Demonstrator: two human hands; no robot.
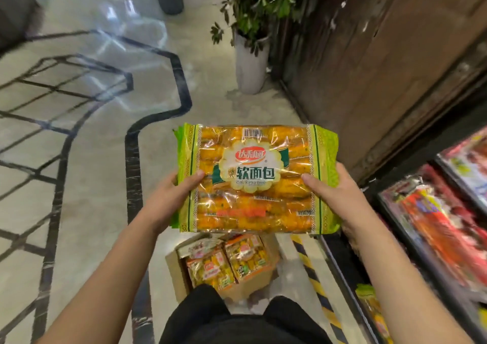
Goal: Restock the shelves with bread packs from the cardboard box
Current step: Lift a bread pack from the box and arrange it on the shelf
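Both hands are holding one big bread pack [257, 177] up in front of the person. The left hand [168, 198] grips the left side, with its thumb lying flat on top and the other fingers tucked under, where I cannot see them. The right hand [340, 193] does the same on the right side. Neither hand is spread wide; each one is curled round an edge of the pack.

The pack is flat and face up in the air, above the cardboard box [176, 270]. That box sits on the floor [92, 159] with more bread packs [226, 259] inside. Some green edges peep out on the left under the held pack, so there may be a second one below it, but I cannot be sure.

The shelves [427, 259] are on the person's right, and red packs [442, 225] lie on them. A green pack [369, 301] like this one shows lower down, so I think that is the spot for it.

To do this well, I think the person should turn to the right and keep the pack level. The bread is soft, so the thumbs should press only a little or the buns will squash. The wrapper is shiny and could slip, so two hands are best. It should go in flat, label up, next to its own kind
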